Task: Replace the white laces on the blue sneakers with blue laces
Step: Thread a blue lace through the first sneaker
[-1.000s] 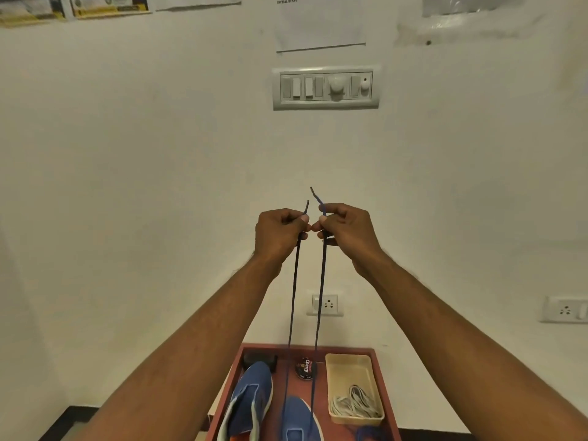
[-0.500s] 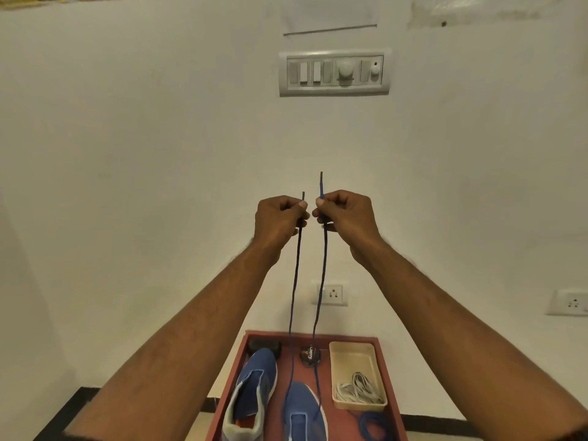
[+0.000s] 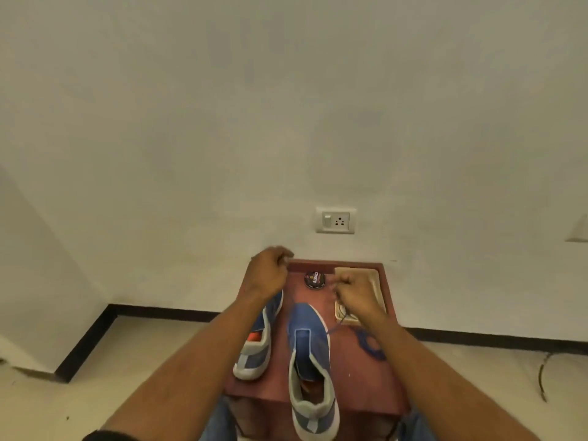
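- Head view: left hand (image 3: pixel 266 272) and right hand (image 3: pixel 354 293), a second ago raised high with lace ends level, now lowered over the red bench (image 3: pixel 359 370).
- Fingers curled on both; blue lace (image 3: pixel 334 328) pinched by the right, runs to the near blue sneaker (image 3: pixel 310 351); left hold blurred.
- Ends evened; threading likely next.
- Spare blue lace (image 3: pixel 369 345) coiled beside; white laces (image 3: pixel 343 311) in the beige tray (image 3: pixel 372 276).
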